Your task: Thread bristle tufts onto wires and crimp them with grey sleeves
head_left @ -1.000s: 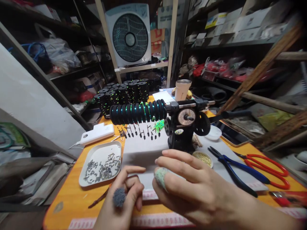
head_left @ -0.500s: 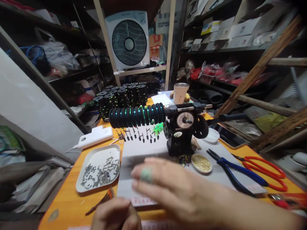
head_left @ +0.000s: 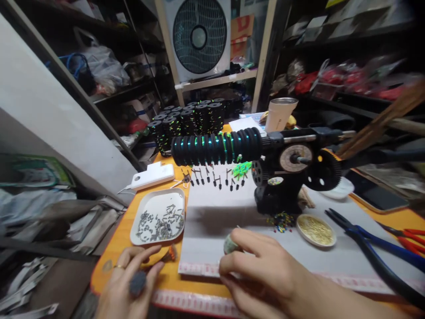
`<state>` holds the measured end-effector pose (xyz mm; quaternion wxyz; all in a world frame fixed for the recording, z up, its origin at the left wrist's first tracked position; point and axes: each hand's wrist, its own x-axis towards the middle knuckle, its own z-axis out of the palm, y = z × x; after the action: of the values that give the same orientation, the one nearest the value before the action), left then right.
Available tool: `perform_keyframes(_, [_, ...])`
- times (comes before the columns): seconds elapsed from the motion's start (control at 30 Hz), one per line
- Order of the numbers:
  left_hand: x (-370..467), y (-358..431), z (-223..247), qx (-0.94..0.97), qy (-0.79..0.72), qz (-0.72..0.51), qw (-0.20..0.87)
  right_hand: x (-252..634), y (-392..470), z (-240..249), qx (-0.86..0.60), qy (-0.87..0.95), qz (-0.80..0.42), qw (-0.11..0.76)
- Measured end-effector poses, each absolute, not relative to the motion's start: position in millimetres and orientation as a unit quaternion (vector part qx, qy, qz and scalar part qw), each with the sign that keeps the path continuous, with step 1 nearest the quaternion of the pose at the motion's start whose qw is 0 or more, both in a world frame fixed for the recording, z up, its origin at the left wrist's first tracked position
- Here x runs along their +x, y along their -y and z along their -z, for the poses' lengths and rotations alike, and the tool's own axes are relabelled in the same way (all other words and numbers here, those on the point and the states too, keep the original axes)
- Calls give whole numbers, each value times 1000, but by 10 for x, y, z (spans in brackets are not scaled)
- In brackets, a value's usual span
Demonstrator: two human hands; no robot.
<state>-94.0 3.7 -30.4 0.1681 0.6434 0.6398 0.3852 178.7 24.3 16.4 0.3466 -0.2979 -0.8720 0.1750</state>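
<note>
My left hand (head_left: 133,279), with a ring on one finger, is low on the left. Its thumb and index finger are apart, around a brown thing with an orange tip (head_left: 171,252) on the table; whether they touch it I cannot tell. A dark grey round patch (head_left: 137,283) shows at a fingertip. My right hand (head_left: 259,270) is curled over the white board's front edge, with green wrapping (head_left: 229,244) on one finger. Its fingertips are closed, and anything in them is hidden. Beyond stands a hand-cranked winder (head_left: 279,190) bearing a ribbed black roller (head_left: 215,147) wound with shiny line.
A white tray (head_left: 142,204) of small grey pieces sits left. Near the winder lie coloured beads (head_left: 280,221), a dish (head_left: 300,230) of gold bits, blue-handled pliers (head_left: 361,239) and red-handled scissors (head_left: 411,239). Small dark parts hang below the roller. Black spools (head_left: 189,122) stand behind.
My view has shifted, so the bench appears further right within the image at left. My right hand has lowered and curled its fingers. My left hand has opened out beside the orange-tipped thing.
</note>
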Motion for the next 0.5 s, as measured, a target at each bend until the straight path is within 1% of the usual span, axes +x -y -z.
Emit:
perform_keyframes(0.03, [-987, -50, 356, 659, -642, -350, 173, 1791, -236, -170, -309, 863, -196, 349])
perform_keyframes(0.1, [-1006, -52, 447, 667, -646, -324, 181, 1798, -234, -168, -323, 845, -226, 361])
perform_keyframes(0.2, [-913, -21, 481, 656, -646, -354, 166, 1802, -256, -132, -326, 825, -252, 385])
perform_keyframes(0.3, [-790, 3, 408, 636, -657, -374, 157, 1797, -279, -85, -320, 817, -267, 399])
perform_keyframes(0.5, [-507, -170, 324, 652, -637, -353, 211, 1802, -289, -46, -315, 803, -270, 428])
